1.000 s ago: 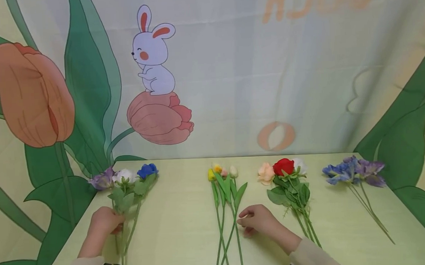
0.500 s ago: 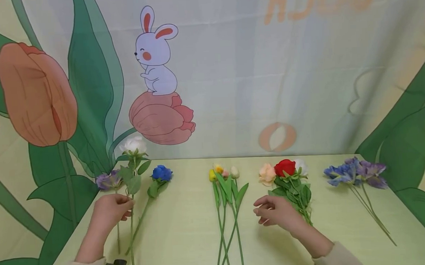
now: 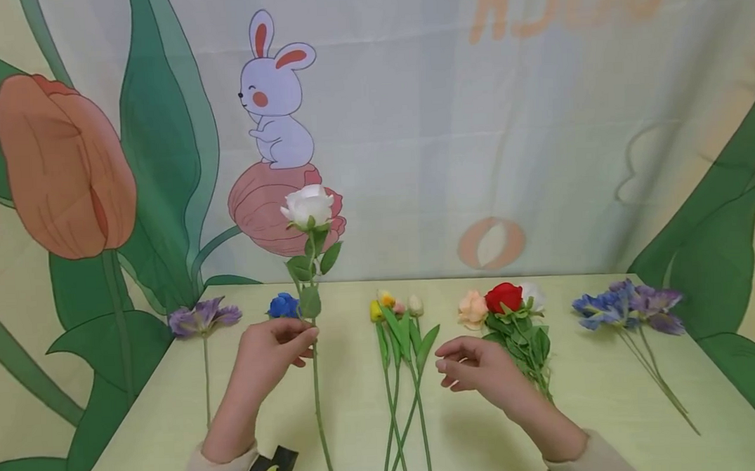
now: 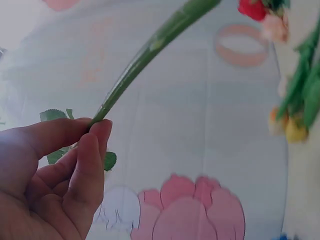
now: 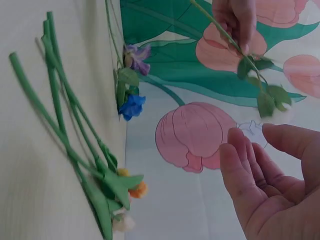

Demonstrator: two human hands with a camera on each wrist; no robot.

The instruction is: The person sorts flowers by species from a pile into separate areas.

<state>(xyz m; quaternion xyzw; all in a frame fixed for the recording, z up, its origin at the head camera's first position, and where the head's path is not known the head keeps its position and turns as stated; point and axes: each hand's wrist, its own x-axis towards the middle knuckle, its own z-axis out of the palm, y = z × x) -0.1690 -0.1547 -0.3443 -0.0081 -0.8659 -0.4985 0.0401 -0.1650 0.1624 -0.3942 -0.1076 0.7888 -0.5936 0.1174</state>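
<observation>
Upright above the table, a white rose (image 3: 309,207) has its green stem pinched between the thumb and fingers of my left hand (image 3: 270,352). In the left wrist view that stem (image 4: 150,50) runs up from the fingertips (image 4: 90,135). My right hand (image 3: 481,368) hovers just right of the tulips (image 3: 413,332), its fingers loosely bent and apart from any flower. In the right wrist view nothing lies between the right hand's thumb and fingers (image 5: 240,170). Behind the left hand, a blue rose (image 3: 283,305) is partly hidden; a purple flower (image 3: 204,317) lies left of it.
On the right half of the pale table (image 3: 600,401) lie a red rose (image 3: 504,298), a peach flower (image 3: 473,308) and a white one (image 3: 532,297). Blue-purple flowers (image 3: 627,306) lie farther right. A printed curtain (image 3: 398,136) hangs behind the table's far edge.
My left hand has lifted the white rose off the left group and carried it right, towards the middle. My right hand has risen away from the tulip stems.
</observation>
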